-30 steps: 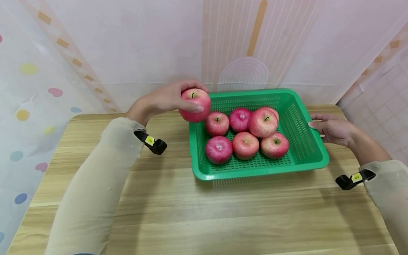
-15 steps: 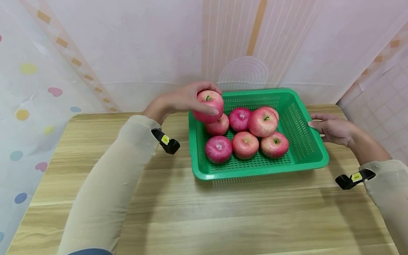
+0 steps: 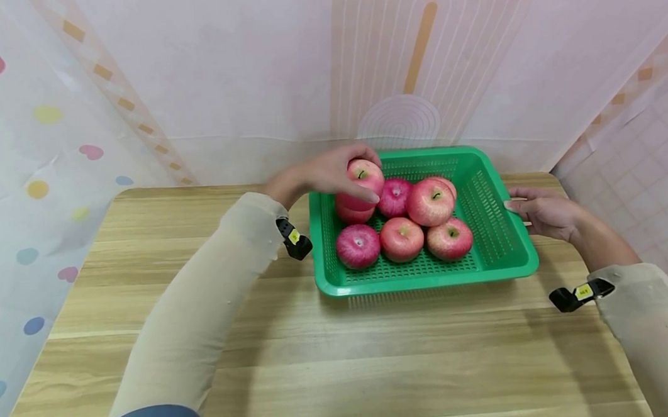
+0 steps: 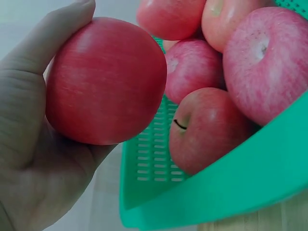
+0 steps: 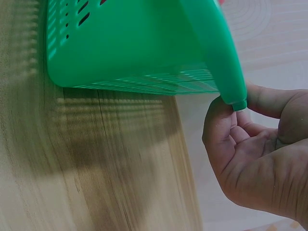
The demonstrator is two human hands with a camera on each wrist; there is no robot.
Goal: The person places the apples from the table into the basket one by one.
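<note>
My left hand (image 3: 329,172) grips a red-pink apple (image 3: 369,176), stem up, over the back left part of a green plastic basket (image 3: 428,283). In the head view this apple overlaps another apple (image 3: 353,216) lying in the basket. The left wrist view shows the thumb and palm around the held apple (image 4: 108,82), beside the basket's rim. Several more apples sit inside, one (image 3: 431,202) resting on top of others. My right hand (image 3: 546,213) pinches the rim at the basket's right end, with thumb above and fingers curled underneath in the right wrist view.
The basket stands near the back of a wood-grain table (image 3: 331,372), close to a patterned wall covering (image 3: 236,75). Inside the basket, bare mesh shows at the right end (image 3: 485,226). Black wrist straps (image 3: 294,239) sit on both sleeves.
My left hand has carried the apple rightward and down, from the basket's left rim to over the apple in the back left. The right hand and basket have stayed in place.
</note>
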